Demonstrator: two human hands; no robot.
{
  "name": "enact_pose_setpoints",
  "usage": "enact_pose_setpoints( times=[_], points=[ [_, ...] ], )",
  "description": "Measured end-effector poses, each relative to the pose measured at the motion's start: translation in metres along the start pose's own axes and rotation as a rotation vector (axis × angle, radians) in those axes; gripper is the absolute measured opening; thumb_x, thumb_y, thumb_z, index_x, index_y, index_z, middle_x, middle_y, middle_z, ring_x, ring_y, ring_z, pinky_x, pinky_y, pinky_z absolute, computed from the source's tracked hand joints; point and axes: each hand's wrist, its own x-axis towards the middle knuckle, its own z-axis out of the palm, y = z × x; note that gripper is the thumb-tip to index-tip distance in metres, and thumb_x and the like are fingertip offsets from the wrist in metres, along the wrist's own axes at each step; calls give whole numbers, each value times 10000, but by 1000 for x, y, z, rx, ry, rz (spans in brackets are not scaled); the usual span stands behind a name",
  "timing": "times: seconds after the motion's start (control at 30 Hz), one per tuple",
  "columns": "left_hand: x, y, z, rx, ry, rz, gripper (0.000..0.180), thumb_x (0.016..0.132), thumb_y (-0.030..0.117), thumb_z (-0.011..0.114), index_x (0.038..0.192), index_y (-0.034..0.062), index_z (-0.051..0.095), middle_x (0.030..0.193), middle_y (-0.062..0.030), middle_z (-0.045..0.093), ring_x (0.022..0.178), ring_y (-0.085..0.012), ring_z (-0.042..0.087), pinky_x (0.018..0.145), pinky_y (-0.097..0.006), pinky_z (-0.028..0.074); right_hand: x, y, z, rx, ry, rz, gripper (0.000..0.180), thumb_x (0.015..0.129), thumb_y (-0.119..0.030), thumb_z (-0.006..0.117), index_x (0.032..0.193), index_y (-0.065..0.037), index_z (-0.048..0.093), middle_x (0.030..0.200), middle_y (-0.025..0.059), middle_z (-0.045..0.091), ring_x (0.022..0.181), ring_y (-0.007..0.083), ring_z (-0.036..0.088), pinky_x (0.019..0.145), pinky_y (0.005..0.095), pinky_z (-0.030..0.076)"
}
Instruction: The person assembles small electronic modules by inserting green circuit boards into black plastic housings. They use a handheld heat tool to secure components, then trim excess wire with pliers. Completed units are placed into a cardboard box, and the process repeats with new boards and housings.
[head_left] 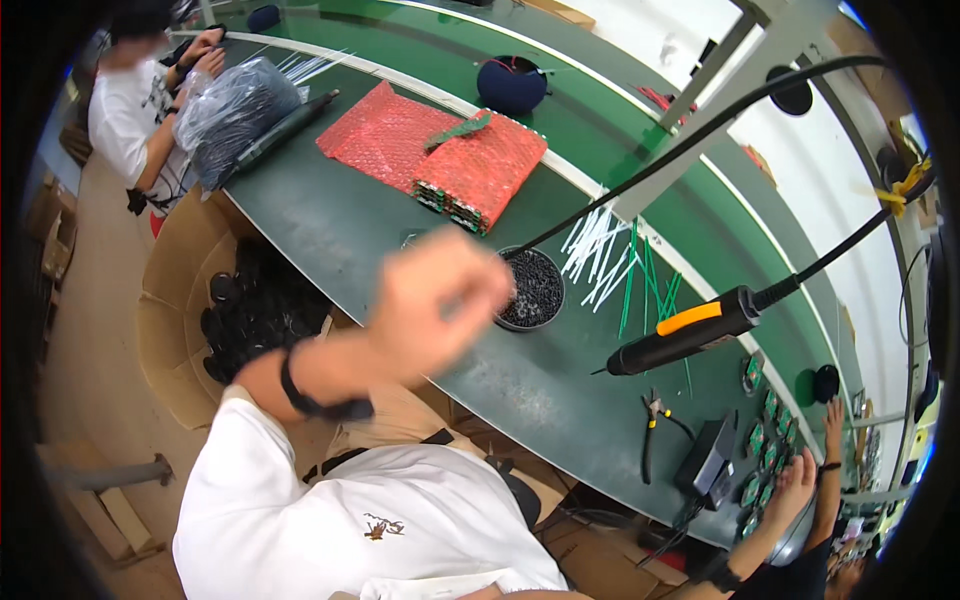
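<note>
Green bench (400,250) runs before us. Our left hand (435,300) hovers blurred just beside the bowl (533,290) of black bits; we cannot tell how its fingers stand. Our right hand is out of sight. A soldering iron (690,332) hangs nearby.

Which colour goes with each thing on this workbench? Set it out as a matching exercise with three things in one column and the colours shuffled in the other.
Things:
1. bubble wrap
2. grip on the hanging power screwdriver
3. small parts in the round bowl

Colours:
A. black
B. red
C. orange

Pairs: 1-B, 2-C, 3-A
</note>
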Motion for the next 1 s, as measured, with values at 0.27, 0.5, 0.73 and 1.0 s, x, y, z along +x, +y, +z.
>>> enact_pose_setpoints(
  times=[0.27, 0.5, 0.73, 1.0],
  points=[
    [255, -230, 48, 1083, -312, -79, 310, 855, 285, 796, 1050, 46, 759, 1054, -163, 743, 1049, -356, 719, 890, -489, 582, -222, -38, 214, -1058, -261, -420, 399, 883, -284, 811, 1085, -20, 592, 990, 140, 599, 893, 353, 585, 788, 458, 482],
    [265, -288, 89, 1084, -459, -119, 544, 719, 278, 938, 1191, 115, 721, 1237, -120, 694, 1223, -322, 637, 966, -514, 558, -225, -2, 224, -987, -149, -326, 285, 935, -165, 738, 901, -12, 500, 1009, 180, 540, 947, 388, 540, 818, 480, 448],
    [254, -246, 35, 881, -241, -15, 525, 746, 341, 915, 1145, 82, 691, 1139, -166, 700, 1151, -369, 659, 929, -511, 558, -220, 22, 202, -394, 44, -379, 280, 1116, -213, 428, 1105, 35, 557, 1623, 209, 411, 1324, 350, 509, 1123, 415, 381],
    [107, -16, -92, 304, -116, -22, 423, 702, 185, 916, 966, 2, 640, 903, -108, 613, 854, -234, 607, 807, -346, 498, -222, -11, 175, 858, -504, 26, 412, 1109, -525, 405, 1169, -169, 602, 1708, 263, 232, 1602, 428, 169, 1244, 634, 182]
  ],
)
